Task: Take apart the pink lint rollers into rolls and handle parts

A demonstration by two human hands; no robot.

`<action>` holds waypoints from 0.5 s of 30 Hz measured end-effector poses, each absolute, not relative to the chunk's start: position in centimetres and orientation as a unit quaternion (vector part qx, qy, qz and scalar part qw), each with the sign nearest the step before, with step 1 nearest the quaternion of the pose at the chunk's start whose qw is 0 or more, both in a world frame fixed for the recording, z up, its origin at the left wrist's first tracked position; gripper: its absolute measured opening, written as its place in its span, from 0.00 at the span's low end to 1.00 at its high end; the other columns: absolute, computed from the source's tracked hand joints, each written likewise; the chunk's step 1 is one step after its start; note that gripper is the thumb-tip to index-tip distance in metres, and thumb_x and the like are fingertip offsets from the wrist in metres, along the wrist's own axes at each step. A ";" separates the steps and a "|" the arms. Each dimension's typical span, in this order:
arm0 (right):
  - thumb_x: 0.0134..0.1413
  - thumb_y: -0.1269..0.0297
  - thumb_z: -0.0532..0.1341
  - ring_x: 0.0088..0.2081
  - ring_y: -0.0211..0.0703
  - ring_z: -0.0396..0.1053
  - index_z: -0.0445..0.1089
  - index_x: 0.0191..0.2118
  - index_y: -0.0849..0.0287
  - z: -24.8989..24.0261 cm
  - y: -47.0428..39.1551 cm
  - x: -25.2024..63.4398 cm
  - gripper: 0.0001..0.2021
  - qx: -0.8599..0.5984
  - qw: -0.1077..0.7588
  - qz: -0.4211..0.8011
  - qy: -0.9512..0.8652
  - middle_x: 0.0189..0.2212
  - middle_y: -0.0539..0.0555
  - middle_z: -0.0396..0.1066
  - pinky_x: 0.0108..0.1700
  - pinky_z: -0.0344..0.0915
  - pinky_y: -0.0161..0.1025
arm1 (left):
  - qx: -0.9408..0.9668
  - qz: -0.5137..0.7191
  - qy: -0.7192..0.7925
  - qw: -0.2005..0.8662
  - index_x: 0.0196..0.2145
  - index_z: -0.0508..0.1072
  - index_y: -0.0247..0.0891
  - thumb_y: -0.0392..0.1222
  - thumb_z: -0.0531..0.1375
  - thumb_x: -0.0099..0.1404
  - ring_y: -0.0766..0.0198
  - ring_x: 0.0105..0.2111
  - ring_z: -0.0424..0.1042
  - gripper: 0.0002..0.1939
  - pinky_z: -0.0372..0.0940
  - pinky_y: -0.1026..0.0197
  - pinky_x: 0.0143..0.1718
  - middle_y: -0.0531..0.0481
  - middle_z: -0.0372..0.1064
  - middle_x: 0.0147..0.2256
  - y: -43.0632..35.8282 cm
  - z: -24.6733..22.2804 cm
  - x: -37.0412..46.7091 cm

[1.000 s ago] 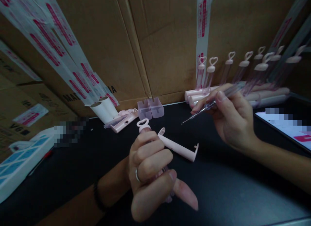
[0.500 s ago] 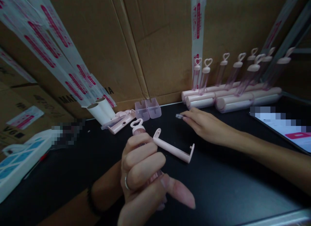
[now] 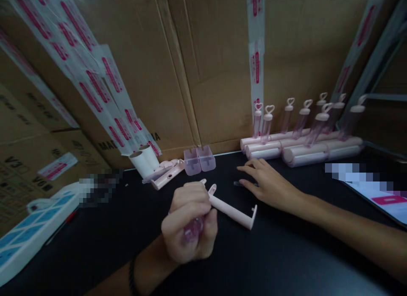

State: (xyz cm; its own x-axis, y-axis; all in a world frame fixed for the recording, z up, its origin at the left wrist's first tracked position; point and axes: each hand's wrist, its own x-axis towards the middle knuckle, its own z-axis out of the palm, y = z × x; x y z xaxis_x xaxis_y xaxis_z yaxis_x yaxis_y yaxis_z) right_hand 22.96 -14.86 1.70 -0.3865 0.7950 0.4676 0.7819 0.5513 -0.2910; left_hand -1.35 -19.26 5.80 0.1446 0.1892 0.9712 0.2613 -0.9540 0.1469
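My left hand (image 3: pixel 190 222) is wrapped round a clear pink tube (image 3: pixel 192 231), whose rounded end points toward me. Most of the tube is hidden by the fingers; a bit of its pale cap end shows beyond the knuckles. Just right of that hand lies a pale pink holder part (image 3: pixel 233 211) with an upturned tab at each end. My right hand (image 3: pixel 265 179) hovers low over the black table with its fingers apart. By its thumb tip is a small clear piece (image 3: pixel 237 183), apparently on the table; whether the thumb touches it I cannot tell.
Two joined translucent pink boxes (image 3: pixel 200 160) stand by the cardboard. Left of them are white rolls (image 3: pixel 144 160) and pink parts (image 3: pixel 168 175). Pink cylinders (image 3: pixel 305 154) and heart-topped tubes (image 3: pixel 267 128) sit at back right. A phone (image 3: pixel 381 198) lies right, a power strip (image 3: pixel 41 224) left.
My left hand has tipped the tube, so its heart-topped cap now points away from me. My right hand has let go of the small clear piece and spread its fingers. The view has shifted upward.
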 end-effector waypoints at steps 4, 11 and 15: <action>0.68 0.62 0.58 0.54 0.54 0.66 0.67 0.60 0.60 3.3 -15.7 22.1 0.18 -0.416 0.372 0.045 -0.829 0.52 0.62 0.68 0.59 0.64 0.54 | -0.704 -0.695 -0.140 -0.053 0.49 0.64 0.39 0.31 0.56 0.70 0.62 0.37 0.75 0.11 0.74 0.54 0.40 0.49 0.71 0.37 -18.9 5.4 -0.4; 0.68 0.59 0.61 0.57 0.53 0.64 0.66 0.61 0.54 4.6 -17.4 21.2 0.19 -0.327 0.385 0.117 -0.855 0.56 0.59 0.68 0.60 0.63 0.52 | -0.616 -0.708 -0.224 -0.262 0.47 0.62 0.41 0.45 0.55 0.75 0.59 0.46 0.77 0.07 0.72 0.54 0.47 0.45 0.74 0.46 -18.4 5.1 -0.1; 0.67 0.60 0.62 0.57 0.51 0.64 0.71 0.56 0.52 4.6 -17.9 21.0 0.15 -0.297 0.380 0.138 -0.865 0.55 0.58 0.68 0.59 0.62 0.49 | -0.584 -0.707 -0.240 -0.319 0.46 0.63 0.41 0.45 0.56 0.74 0.61 0.45 0.77 0.07 0.72 0.56 0.48 0.46 0.74 0.47 -18.5 5.3 0.0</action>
